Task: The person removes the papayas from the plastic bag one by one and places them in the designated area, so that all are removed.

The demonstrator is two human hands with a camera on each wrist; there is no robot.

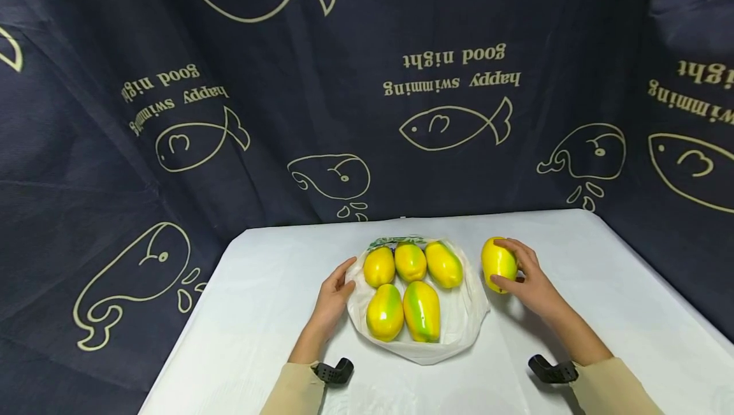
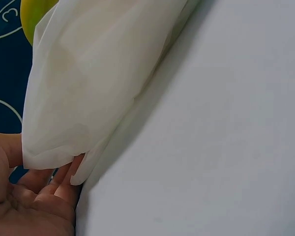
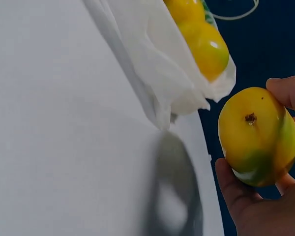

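A white plastic bag [image 1: 459,326] lies with its mouth spread wide, holding several yellow-green mangoes [image 1: 422,310] in two rows. At the bag's left rim, my left hand [image 1: 334,291] holds the edge between thumb and fingers; in the left wrist view the plastic [image 2: 88,83] covers part of the fingertips. To the right of the bag, my right hand [image 1: 530,280] grips another mango [image 1: 497,264] from its right side. The right wrist view shows the brown stem end of this mango [image 3: 255,142], with thumb and fingers around it.
The bag stands on a table with a white cover [image 1: 258,313]. Behind and beside it hangs a dark blue curtain [image 1: 355,115] with fish and whale outlines. Each wrist wears a black strap device [image 1: 335,371]. A blurred dark shape [image 3: 174,191] fills the lower right wrist view.
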